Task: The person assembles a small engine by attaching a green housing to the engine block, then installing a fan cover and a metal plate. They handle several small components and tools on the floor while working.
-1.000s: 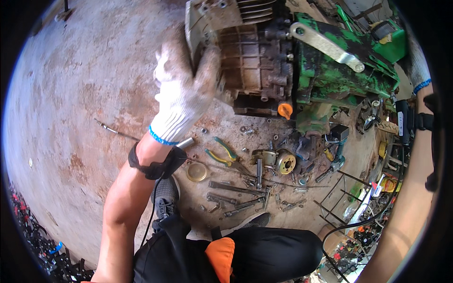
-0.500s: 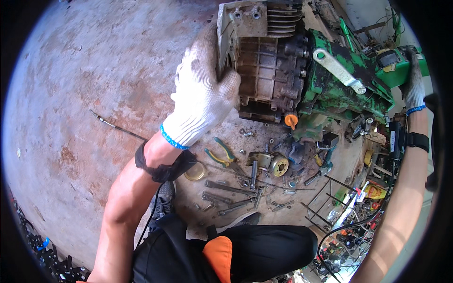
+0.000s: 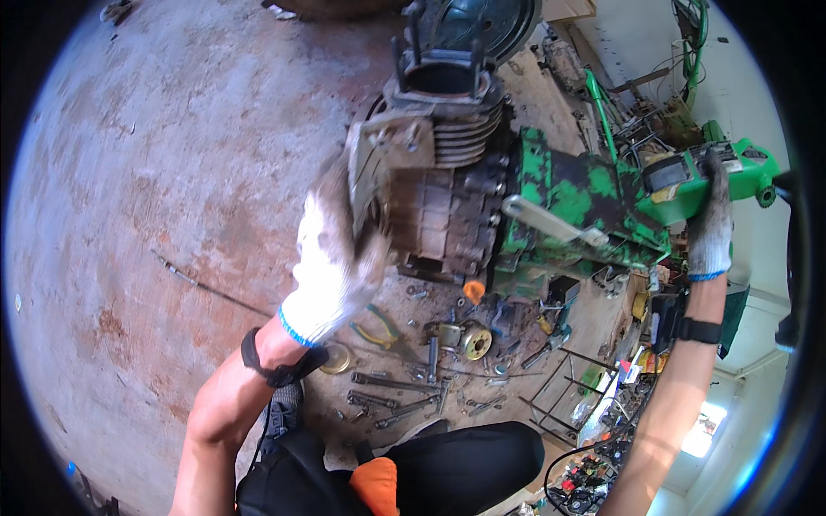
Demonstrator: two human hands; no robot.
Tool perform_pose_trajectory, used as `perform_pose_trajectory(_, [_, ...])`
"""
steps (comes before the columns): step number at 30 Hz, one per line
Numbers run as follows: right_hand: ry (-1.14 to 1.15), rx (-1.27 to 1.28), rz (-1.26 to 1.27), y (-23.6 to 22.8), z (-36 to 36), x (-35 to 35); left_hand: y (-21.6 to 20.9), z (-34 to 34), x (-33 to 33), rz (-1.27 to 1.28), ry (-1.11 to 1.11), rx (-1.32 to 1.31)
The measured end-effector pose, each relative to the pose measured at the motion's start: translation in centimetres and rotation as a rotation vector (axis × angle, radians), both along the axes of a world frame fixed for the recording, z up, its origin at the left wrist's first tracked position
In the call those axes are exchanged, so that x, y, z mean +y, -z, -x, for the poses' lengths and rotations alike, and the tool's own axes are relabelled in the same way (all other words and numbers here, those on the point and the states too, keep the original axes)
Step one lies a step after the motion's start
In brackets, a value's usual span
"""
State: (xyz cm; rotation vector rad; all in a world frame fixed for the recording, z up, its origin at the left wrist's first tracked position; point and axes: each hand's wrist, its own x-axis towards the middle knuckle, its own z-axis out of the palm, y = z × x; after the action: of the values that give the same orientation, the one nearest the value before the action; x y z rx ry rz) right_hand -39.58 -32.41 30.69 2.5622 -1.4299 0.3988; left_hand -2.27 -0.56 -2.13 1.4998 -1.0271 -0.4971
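Observation:
A dirty engine block (image 3: 422,215) with a finned cylinder (image 3: 465,142) is joined to a chipped green housing (image 3: 572,176). My left hand (image 3: 331,258), in a white knit glove, wraps round the metal flange (image 3: 370,168) at the block's left end; its fingertips are partly hidden and slightly blurred. At the far right my gloved right hand (image 3: 712,225) closes over a green arm (image 3: 750,172) that extends from the housing. A pale lever (image 3: 551,218) lies across the housing's side. Low on the block is an orange cap (image 3: 474,291). The cylinder's bore is open at the top.
On the floor below lie pliers (image 3: 377,328), several long sockets and bars (image 3: 387,381), a yellowish pulley (image 3: 477,343) and a round lid (image 3: 336,358). A black wire rack (image 3: 566,389) stands lower right, beside loose parts. A thin cable (image 3: 206,285) lies at left.
The view has tilted upward, showing the cylinder's open top and more of the green arm. The engine sits lower and further left in the picture. Both hands keep their holds.

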Motion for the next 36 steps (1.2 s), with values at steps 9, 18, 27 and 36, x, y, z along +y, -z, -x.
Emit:
perform_pose_trajectory(9, [0.105, 0.374, 0.217, 0.1, 0.5, 8.5, 2.6, -0.4, 2.6, -0.044, -0.013, 0.082])
perform_pose_trajectory(18, [0.15, -0.802, -0.295, 1.0, -0.2, 13.9, 5.2, -1.6, 4.7, -0.04, 0.002, 0.017])
perform_pose_trajectory(27, [0.246, -1.036, -0.322, 1.1, -3.1, 14.4, 5.7, -1.9, 4.4, -0.011, 0.045, 0.026])
perform_pose_trajectory(36, [0.192, -0.861, -0.204, 1.2, 0.2, 14.7, 5.1, -2.4, 4.3, -0.045, 0.036, 0.044])
